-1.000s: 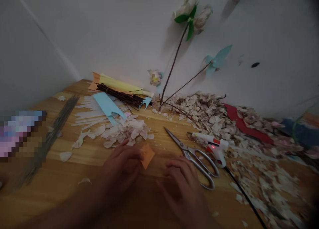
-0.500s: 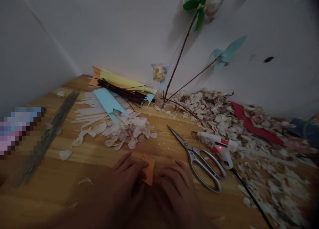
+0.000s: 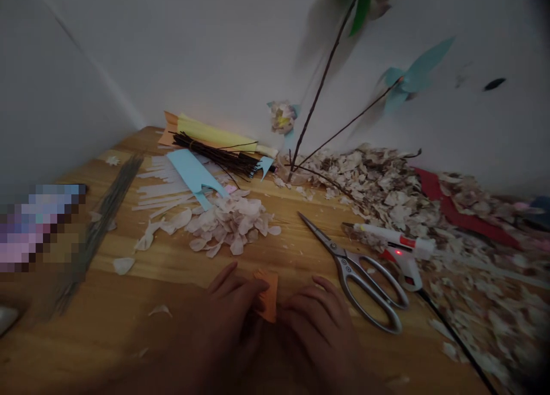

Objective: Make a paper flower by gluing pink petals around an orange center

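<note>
A small piece of orange paper (image 3: 269, 294), fringed along its left side, is in my left hand (image 3: 234, 306), pinched under the thumb and fingers low over the table. My right hand (image 3: 320, 320) is beside the paper's right edge with its fingers curled inward. Its thumb and whatever it may grip are hidden. To the right of that hand lie large metal scissors (image 3: 356, 280), blades pointing away to the left. A white hot glue gun (image 3: 397, 243) with a lit red light rests past them. Ahead of my hands is a heap of pale petals (image 3: 236, 220).
Behind the petals lie light blue paper (image 3: 193, 174), a bundle of dark sticks (image 3: 215, 154) and yellow paper (image 3: 219, 134). Grey wires (image 3: 107, 206) and a blurred-out phone-like object (image 3: 40, 223) are at left. Flower stems (image 3: 324, 79) lean on the wall; dried petals (image 3: 387, 183) cover the right.
The view has shifted slightly, so everything sits a little further right. My hands keep nearly the same pose around the orange paper. A pale object's edge now shows at far left.
</note>
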Motion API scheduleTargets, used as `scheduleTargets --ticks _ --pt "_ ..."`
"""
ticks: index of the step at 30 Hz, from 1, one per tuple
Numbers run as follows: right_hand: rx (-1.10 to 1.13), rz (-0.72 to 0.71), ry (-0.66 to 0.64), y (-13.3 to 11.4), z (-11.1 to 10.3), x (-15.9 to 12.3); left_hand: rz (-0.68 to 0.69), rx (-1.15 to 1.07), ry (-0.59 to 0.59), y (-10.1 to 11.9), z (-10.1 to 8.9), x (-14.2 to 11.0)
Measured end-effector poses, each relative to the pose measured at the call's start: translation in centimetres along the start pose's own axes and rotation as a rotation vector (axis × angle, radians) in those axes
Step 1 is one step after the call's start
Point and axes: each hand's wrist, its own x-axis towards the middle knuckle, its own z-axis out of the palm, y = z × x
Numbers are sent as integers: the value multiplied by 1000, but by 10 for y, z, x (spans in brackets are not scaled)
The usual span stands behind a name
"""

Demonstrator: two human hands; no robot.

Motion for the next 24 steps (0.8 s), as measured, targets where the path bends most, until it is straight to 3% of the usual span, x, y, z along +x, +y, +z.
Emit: scheduleTargets --ticks 5,7,11,14,19,24 --pt "95 72 -81 -2 -6 1 17 26 17 1 -3 2" --pt "188 225 -125 -1 -9 -3 14 30 22 0 -5 3" --pt "547 670 -276 2 -16 -13 18 43 35 0 -7 4" --pt "829 876 -387 4 -18 -14 22 62 40 1 -7 5" --pt "1066 1107 -257 11 -10 -10 53 65 63 0 -5 6" --pt "1249 1199 -181 17 -4 -9 92 32 78 9 -8 3"
